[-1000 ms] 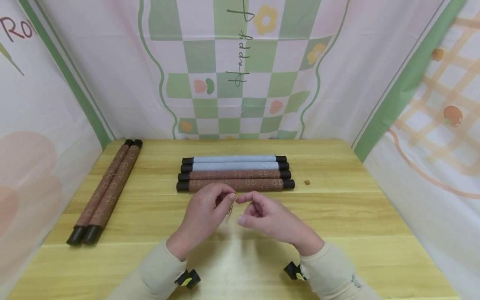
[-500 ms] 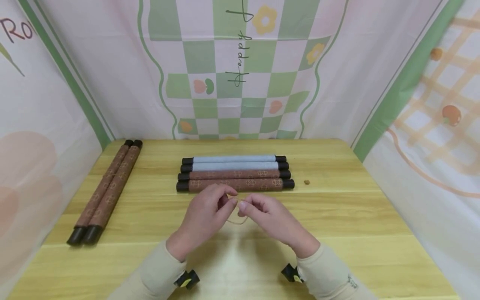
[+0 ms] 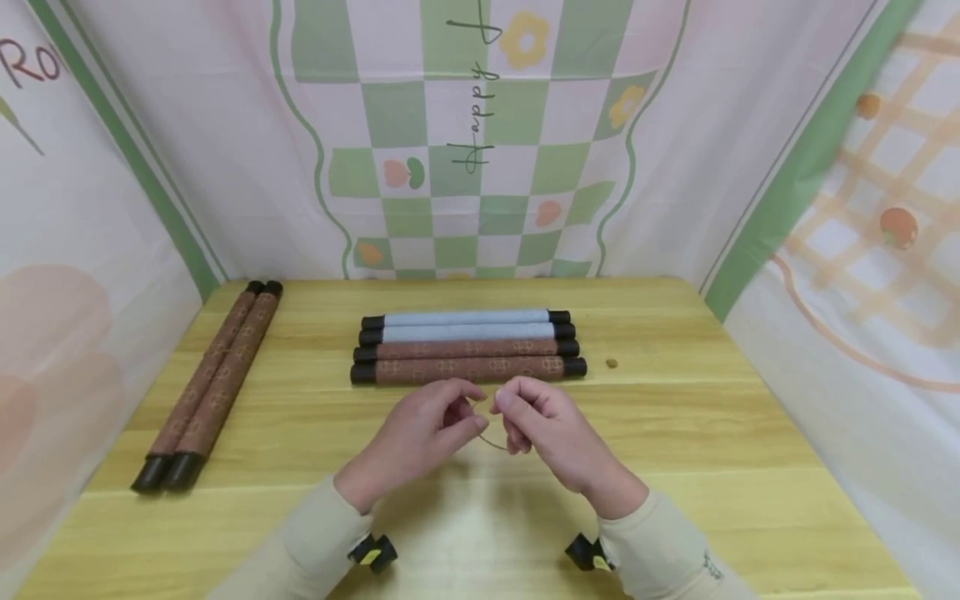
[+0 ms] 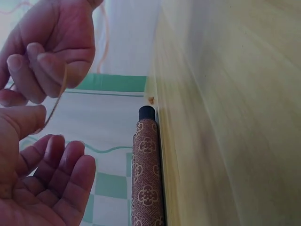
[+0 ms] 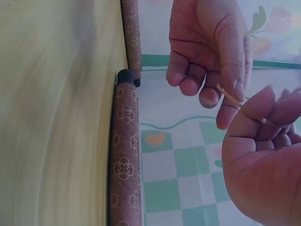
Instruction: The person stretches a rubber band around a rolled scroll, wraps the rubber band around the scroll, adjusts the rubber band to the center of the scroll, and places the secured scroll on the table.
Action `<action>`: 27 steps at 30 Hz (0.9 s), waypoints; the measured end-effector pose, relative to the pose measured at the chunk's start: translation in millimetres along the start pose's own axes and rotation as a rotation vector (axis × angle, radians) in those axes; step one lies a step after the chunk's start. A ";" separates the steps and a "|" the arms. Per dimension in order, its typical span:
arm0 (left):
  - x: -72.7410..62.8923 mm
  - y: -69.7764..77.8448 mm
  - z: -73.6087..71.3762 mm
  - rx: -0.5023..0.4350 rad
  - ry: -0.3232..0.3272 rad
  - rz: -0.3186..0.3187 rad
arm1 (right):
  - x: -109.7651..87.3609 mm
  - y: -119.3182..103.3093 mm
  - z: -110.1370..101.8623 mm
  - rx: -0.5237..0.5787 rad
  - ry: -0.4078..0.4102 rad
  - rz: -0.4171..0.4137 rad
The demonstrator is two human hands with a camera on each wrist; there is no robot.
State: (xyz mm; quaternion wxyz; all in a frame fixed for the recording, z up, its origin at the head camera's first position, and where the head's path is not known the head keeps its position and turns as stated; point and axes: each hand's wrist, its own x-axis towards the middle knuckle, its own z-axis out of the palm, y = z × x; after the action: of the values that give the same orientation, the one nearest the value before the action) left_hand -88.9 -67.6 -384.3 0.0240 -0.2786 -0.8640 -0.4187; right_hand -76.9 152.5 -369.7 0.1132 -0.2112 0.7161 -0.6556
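A thin tan cord [image 3: 492, 444] hangs in a slack curve between the two hands above the table. My left hand [image 3: 423, 433] has its thumb and index tips slightly parted, with the cord running in at the thumb tip; the other fingers [image 4: 70, 167] are loosely bent. Facing it, my right hand [image 3: 551, 433] pinches the cord between thumb and index finger, the remaining fingers curled under. In the right wrist view a stretch of the cord [image 5: 230, 97] crosses by the left thumb. Just beyond the hands lie two brown patterned scrolls [image 3: 468, 369] with black ends.
Behind the brown scrolls, two light-blue scrolls [image 3: 467, 318] lie parallel. Two more brown scrolls [image 3: 217, 383] rest along the table's left side. A small tan piece [image 3: 612, 363] sits on the wooden table [image 3: 675, 450] at the right. Printed curtains [image 3: 480, 125] enclose the table.
One second ago only the left hand held the cord, bunched up. The right fingers have since pinched it and moved slightly right; the left thumb and index have parted. The scrolls stay put.
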 end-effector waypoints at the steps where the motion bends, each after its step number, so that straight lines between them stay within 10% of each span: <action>1: 1.1 -0.2 -0.8 -0.007 -0.019 -0.013 | -0.8 -0.2 -0.6 -0.002 -0.008 0.001; 9: 12.6 -11.3 -9.9 0.008 -0.101 -0.094 | -9.7 1.5 -8.5 -0.090 -0.053 0.057; 27: 81.4 -54.0 2.6 0.623 -0.196 -0.033 | -21.2 4.5 -7.3 -0.074 -0.113 0.167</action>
State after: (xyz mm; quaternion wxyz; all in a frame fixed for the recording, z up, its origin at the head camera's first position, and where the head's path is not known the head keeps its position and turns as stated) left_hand -184.2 -54.9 -401.9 0.0181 -0.2827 -0.9532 -0.1057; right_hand -62.0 168.8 -375.8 0.1996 -0.1915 0.7475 -0.6039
